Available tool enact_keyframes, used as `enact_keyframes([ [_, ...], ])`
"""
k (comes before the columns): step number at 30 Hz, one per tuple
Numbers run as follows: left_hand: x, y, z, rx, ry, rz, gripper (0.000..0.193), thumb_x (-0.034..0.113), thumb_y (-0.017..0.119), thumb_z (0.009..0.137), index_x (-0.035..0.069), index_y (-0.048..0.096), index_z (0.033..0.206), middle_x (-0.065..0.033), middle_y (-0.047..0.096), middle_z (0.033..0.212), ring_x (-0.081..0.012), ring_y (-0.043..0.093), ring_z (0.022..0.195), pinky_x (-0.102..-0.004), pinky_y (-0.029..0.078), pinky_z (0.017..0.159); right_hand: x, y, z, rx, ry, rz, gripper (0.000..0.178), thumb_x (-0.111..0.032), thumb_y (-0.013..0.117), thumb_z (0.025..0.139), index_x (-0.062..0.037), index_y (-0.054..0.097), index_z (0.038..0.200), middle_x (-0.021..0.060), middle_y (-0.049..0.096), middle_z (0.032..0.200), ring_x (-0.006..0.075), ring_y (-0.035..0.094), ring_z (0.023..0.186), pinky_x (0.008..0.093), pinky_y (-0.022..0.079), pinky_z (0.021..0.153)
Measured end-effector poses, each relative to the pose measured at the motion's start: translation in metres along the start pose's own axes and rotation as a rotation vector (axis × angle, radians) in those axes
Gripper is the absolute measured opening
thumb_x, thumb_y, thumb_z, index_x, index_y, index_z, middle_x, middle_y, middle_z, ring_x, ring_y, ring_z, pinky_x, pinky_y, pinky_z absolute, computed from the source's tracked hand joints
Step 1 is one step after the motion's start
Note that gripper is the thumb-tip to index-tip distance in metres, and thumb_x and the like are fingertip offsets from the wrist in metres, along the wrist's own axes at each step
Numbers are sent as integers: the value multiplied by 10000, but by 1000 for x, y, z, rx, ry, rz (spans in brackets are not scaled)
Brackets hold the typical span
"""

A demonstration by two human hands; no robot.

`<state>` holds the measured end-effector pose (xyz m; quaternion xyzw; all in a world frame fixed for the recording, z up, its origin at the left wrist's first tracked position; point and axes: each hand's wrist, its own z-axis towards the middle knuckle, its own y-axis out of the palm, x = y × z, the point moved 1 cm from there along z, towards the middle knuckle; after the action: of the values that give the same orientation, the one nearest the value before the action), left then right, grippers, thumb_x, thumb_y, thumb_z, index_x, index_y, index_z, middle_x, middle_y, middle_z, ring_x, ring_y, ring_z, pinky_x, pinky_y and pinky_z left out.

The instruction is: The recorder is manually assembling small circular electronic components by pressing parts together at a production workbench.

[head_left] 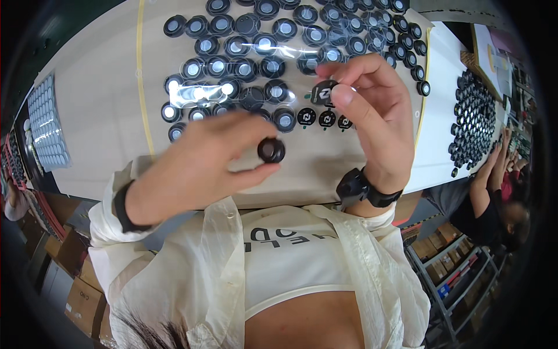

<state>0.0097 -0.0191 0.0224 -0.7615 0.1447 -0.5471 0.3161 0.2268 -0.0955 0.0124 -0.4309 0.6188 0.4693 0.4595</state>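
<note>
My left hand [200,166] pinches a small black round part [271,150], shaped like a cap, between thumb and fingers over the near edge of the table. To its right, my right hand [381,113] grips a black round sticker [323,92] with a white mark, thumb and fingertips closed on it. Just below that sticker lie several similar black stickers [307,117]. Beyond both hands, many black round parts with pale centres [285,28] stand in loose rows. Clear glossy film [293,52] seems to lie over some of them, throwing bright reflections.
Yellow tape strips [141,70] cross the beige table [104,116]. At the far left stands a clear tray of pale round pieces [49,125]. More black parts [474,122] crowd a white surface at right, near another person's arms [488,168]. Cardboard boxes [85,305] fill the lower left.
</note>
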Motion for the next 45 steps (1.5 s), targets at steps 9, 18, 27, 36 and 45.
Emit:
enact_keyframes([
  [9,-32,-7,25,368,48,-963,472,-125,708,792,-79,547,1233,-181,652,1159,-203,674,1032,-290,588,827,14,23,7,89,4,230,172,16,709,861,11,646,1021,69,692,936,107,641,906,233,508,804],
  [18,-28,-7,30,401,32,-960,461,-123,691,817,-77,544,1251,-176,700,1063,-214,707,973,-275,590,830,11,21,6,107,-39,226,133,41,718,851,40,682,979,99,705,924,115,671,832,222,544,752],
  [27,-25,-4,30,428,30,-926,443,-120,690,823,-73,557,1243,-171,702,1058,-204,706,972,-267,586,826,12,22,7,99,-31,217,133,53,719,847,57,684,975,138,718,958,144,688,883,248,555,796],
  [36,-23,-3,31,426,9,-887,431,-117,688,825,-75,567,1237,-173,696,1068,-202,703,969,-277,583,852,10,21,7,108,-14,142,129,51,723,843,66,685,965,138,719,939,145,685,871,255,555,804],
  [45,-25,-1,34,459,2,-862,418,-115,668,842,-89,581,1250,-191,685,1090,-206,691,984,-300,581,877,14,24,8,173,-107,-121,127,15,745,828,30,726,953,100,725,902,142,677,869,280,544,825],
])
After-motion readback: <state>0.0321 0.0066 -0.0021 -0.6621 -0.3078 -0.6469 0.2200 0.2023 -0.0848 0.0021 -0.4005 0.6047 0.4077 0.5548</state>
